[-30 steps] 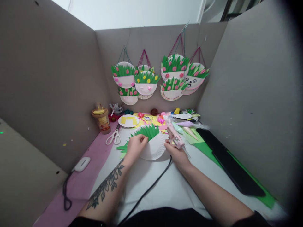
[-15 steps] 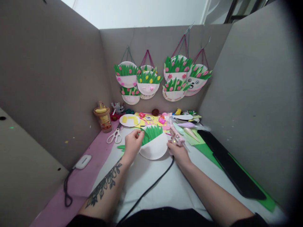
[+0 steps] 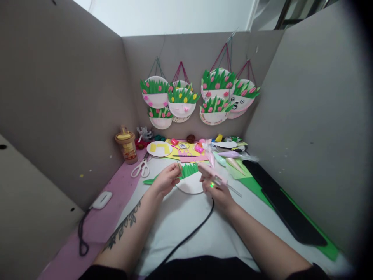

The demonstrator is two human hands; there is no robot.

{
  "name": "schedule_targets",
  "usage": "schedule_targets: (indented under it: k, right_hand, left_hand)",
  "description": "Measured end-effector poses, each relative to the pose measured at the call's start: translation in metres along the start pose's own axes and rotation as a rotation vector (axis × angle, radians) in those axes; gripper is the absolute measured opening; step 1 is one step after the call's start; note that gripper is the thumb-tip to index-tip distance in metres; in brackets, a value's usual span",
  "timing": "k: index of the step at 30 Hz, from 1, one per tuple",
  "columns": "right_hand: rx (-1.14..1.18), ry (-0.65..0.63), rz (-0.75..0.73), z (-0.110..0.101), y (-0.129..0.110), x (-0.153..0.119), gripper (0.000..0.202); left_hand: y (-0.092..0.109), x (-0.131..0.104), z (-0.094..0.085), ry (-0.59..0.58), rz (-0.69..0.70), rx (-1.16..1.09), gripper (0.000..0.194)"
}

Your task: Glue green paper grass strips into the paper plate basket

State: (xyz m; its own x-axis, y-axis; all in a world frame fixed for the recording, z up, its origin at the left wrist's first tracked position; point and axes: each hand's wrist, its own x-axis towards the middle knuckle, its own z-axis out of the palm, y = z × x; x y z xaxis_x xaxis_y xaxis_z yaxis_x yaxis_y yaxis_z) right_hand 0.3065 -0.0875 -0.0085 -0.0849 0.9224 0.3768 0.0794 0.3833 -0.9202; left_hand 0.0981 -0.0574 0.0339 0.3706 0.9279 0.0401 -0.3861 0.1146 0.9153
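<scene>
A pale pink hot glue gun [image 3: 214, 175] is gripped in my right hand [image 3: 217, 192], its nozzle turned left and its glue stick jutting out behind. A green light shows on it, and a black cord runs from it toward me. My left hand [image 3: 168, 179] pinches a thin green paper grass blade [image 3: 179, 166] left of the nozzle. Between and beyond my hands lies a white paper plate basket [image 3: 190, 184] with green paper grass [image 3: 189, 170] standing up from its pocket. Loose green blades [image 3: 149, 181] lie beside my left wrist.
White scissors [image 3: 141, 168] and a brown cup [image 3: 127, 147] stand at the left. Finished plate baskets [image 3: 183, 107] hang on the back panel. Craft scraps and piping-bag-shaped packets [image 3: 230, 154] crowd the back. A black slab [image 3: 291, 210] lies along the right.
The glue gun has turned so its nozzle points left toward my left hand. My left hand has lifted off the plate basket with a grass blade in its fingers.
</scene>
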Motion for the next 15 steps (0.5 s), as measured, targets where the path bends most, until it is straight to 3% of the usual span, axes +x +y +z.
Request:
schedule_targets:
  k: [4,15]
  right_hand:
    - [-0.035,-0.215,-0.124,0.008,-0.017,-0.005,0.040]
    - [-0.185,-0.303,-0.120,0.010,-0.026,-0.006,0.042]
  left_hand:
    - [-0.003,-0.001,0.000,-0.075,-0.009,-0.083,0.029]
    - [-0.004,-0.003,0.003,-0.080,-0.028,-0.101,0.028]
